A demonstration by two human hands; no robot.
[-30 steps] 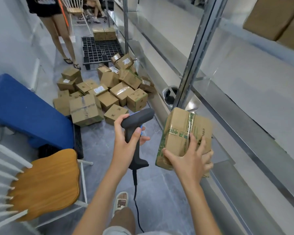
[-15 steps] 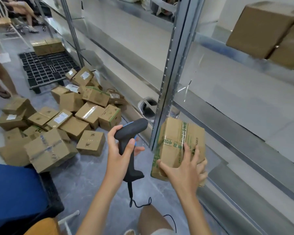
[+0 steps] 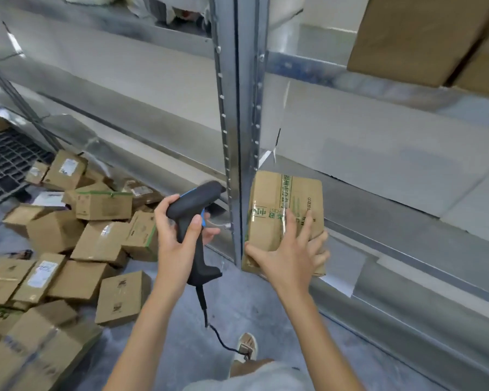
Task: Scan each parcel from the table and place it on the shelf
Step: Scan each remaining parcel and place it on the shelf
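My right hand (image 3: 290, 251) grips a brown cardboard parcel (image 3: 283, 204) with green printed tape, thumb on its near face and fingers spread over it. The parcel is held upright in the air just right of the metal shelf upright (image 3: 237, 122), in front of a lower shelf level (image 3: 407, 221). My left hand (image 3: 178, 232) grips the handle of a black barcode scanner (image 3: 194, 204) with a blue trim, its head pointing right and up toward the upright. The scanner's cable (image 3: 218, 334) hangs down toward my foot.
Several cardboard boxes (image 3: 68, 249) lie heaped on the grey floor at the left. A black plastic pallet (image 3: 3, 162) sits at the far left. Two large boxes (image 3: 435, 38) stand on an upper shelf at top right. My foot (image 3: 247, 348) is on the floor below.
My view has swung right and closer to the shelving; the blue table and the chair have left the frame. Both hands keep their hold, and the parcel is now nearer the shelf.
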